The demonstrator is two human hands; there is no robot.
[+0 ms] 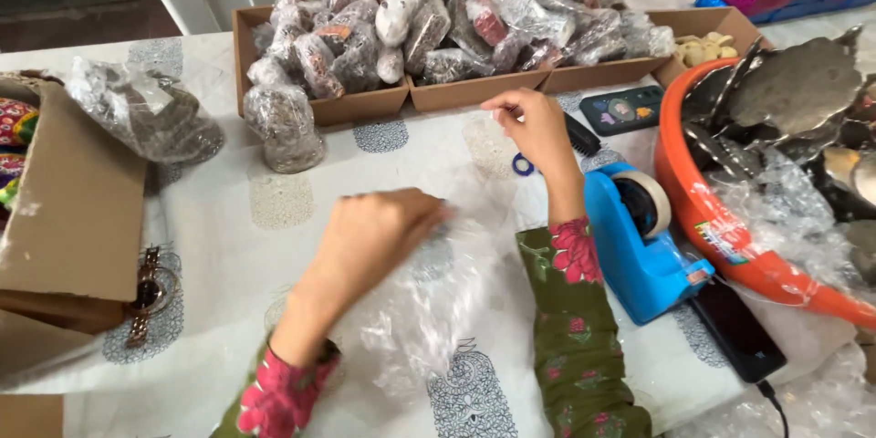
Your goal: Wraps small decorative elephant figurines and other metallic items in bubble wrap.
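A sheet of clear bubble wrap (429, 301) lies on the white patterned tablecloth (228, 246) in front of me. My left hand (379, 233) is closed on its upper left part, fingers curled into the plastic. My right hand (534, 128) is raised farther back, fingertips pinched on the far edge of the clear wrap. Both sleeves are green with pink flowers. Just right of my right forearm stands a blue tape dispenser (643, 242) with a roll of tape.
Cardboard trays (365, 105) full of wrapped bundles (429, 23) line the back. An orange tub (721, 219) with metal pieces and bubble wrap is at right, a black phone (735, 328) beside it. A brown box (73, 201) sits at left, a wrapped bundle (283, 128) near the trays.
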